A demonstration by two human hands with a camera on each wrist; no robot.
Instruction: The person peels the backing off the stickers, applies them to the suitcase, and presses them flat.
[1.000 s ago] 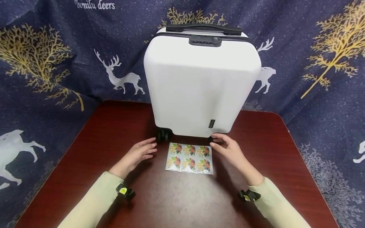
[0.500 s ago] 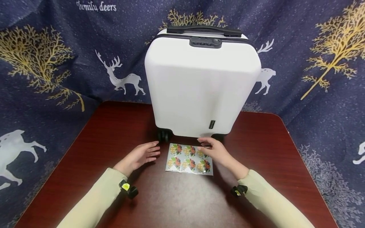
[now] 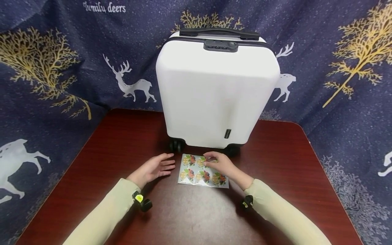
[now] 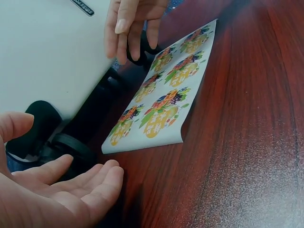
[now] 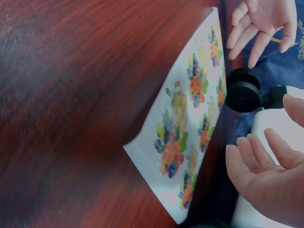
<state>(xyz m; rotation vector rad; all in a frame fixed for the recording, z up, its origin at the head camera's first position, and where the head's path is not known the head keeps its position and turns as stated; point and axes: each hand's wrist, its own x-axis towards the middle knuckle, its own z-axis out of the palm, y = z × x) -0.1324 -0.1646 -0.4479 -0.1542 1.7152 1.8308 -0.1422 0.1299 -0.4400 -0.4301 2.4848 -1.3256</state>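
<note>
A sheet of round fruit stickers (image 3: 202, 184) lies flat on the table in front of the suitcase, several printed designs in two rows. My right hand (image 3: 225, 165) hovers over its upper right part, fingers loosely bent and holding nothing, hiding some of the prints. Left of the sheet, my left hand (image 3: 153, 170) has its fingers extended toward the sheet's edge, palm facing inward, with nothing in it. In the left wrist view the sheet (image 4: 156, 140) has slightly curled edges. The right wrist view shows the fingers of my right hand (image 5: 266, 175) spread apart from the sheet.
A white suitcase (image 3: 214, 98) with a black handle (image 3: 218, 32) and combination lock (image 3: 220, 45) stands upright at the back of the dark red table (image 3: 196, 217). Its black wheels (image 3: 176, 145) sit just behind the sheet. A blue deer-print cloth (image 3: 131, 41) hangs behind.
My right hand has moved left from the sheet's right edge to over its upper right part. My left hand has shifted slightly right, nearer the sheet. The sheet has stayed in place.
</note>
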